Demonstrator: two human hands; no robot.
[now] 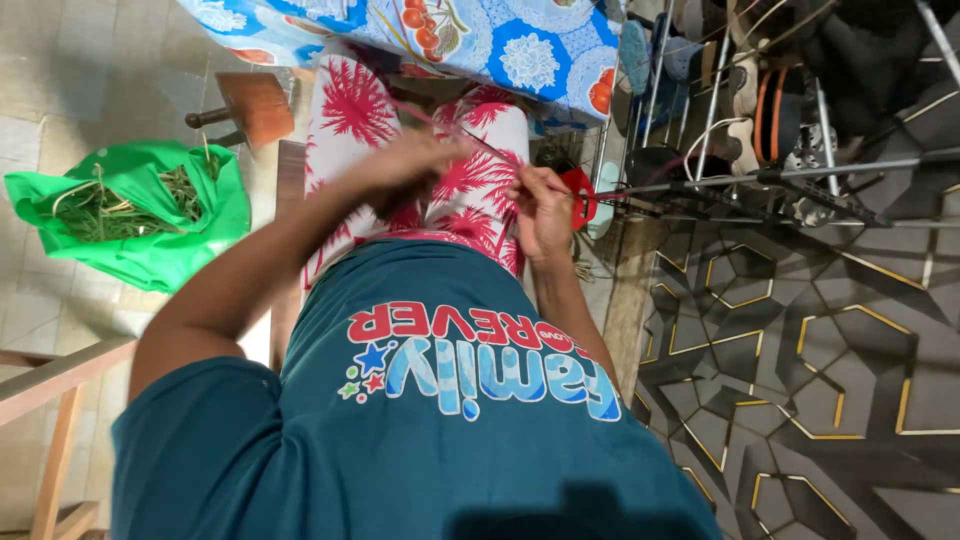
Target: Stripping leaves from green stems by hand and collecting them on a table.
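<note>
At the left of the frame a green bag (150, 215) is lying open on the tiled floor (60, 80), and thin green stems (110, 210) are filling it. A little above it, in the upper left part, a wooden brush-like tool (255, 108) is resting on the floor. At the lower left edge a wooden frame (55, 395) is showing.

In the middle, the person is sitting in a teal shirt (420, 440) and white trousers with red leaf print (350, 110). The left hand (410, 165) is blurring with movement above the lap; its grip is looking closed around one end of a thin strand (480, 143), but I cannot tell this surely. The strand is running in the air from this hand to the right hand (545, 210), just above the knees. The right hand is pinching the other end, with fingers pressed together on it.

In my judgement, the strand is wanting steady tension: both hands should be pulling evenly, so it is not slipping or snapping, and the pinch should be staying close to the end.

Right beside the right hand a small red object (583, 195) is lying; I cannot tell what it is. At the top a blue flowered cloth (530, 45) is hanging. At the upper right a metal rack (780, 120) is holding shoes, over a dark floor covering with golden lines (800, 360).
</note>
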